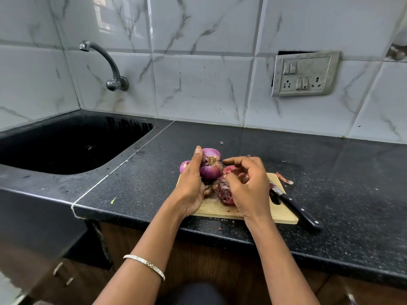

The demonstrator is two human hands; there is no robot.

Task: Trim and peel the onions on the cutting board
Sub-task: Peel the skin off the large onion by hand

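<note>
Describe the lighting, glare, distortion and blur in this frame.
Head view: soft daylight, window glare on the glossy wall tiles; wide-angle bending bows the tile lines and counter edge; the sink basin is nearly black; the onion in the left hand is sharp, the bottom corners smear.

held round onion (211,167): purple skin with faint paler stripes, tan dry root patch at its middle.
small onion at the left board edge (184,167): pinkish purple.
loose onion peels (224,192): mottled pink and magenta, centre of the frame.
rectangular wooden cutting board (284,214): pale yellow-tan.
knife (295,206): black handle with silver rivets, grey blade.
stone desk (330,183): black, flecked with fine white speckles.
sink (66,146): black, left of the frame.
wall tiles (198,84): glossy white with grey marble veining.
curved tap (103,64): shiny grey metal.
switch plate (305,73): dull silver-grey, upper right.
bangle (144,266): silver, patterned, lower left.
</note>
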